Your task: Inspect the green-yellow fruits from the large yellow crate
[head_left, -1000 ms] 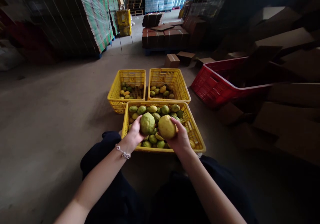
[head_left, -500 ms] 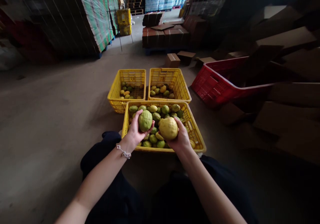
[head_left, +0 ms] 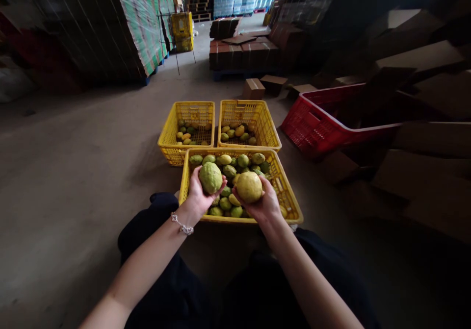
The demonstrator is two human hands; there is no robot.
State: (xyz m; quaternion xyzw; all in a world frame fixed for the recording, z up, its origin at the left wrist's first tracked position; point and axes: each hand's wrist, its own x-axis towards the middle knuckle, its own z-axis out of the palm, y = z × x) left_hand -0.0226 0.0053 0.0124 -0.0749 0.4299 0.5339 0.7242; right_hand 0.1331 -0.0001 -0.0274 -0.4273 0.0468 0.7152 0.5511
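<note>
My left hand (head_left: 199, 195) cups a green, bumpy-skinned guava (head_left: 211, 178), its fingers curled underneath. In my right hand (head_left: 268, 202) is a rounder yellow guava (head_left: 249, 187), gripped from below and the right side. Both fruits are held apart from each other, above the front yellow crate (head_left: 294, 206). Inside that crate lie several green and yellowish fruits (head_left: 243, 161) of similar kind, some hidden behind my hands.
Behind the front crate stand a left yellow crate (head_left: 165, 128) and a right yellow crate (head_left: 273, 125), each with several fruits on the bottom. A red crate (head_left: 309, 123) and cardboard boxes (head_left: 423, 172) are at right. Stacked cartons (head_left: 243, 54) sit on a pallet farther back.
The green guava has turned and shifted slightly left in my left hand. The yellow guava has rotated in my right hand, showing a smoother, rounder side. The crates stay put.
</note>
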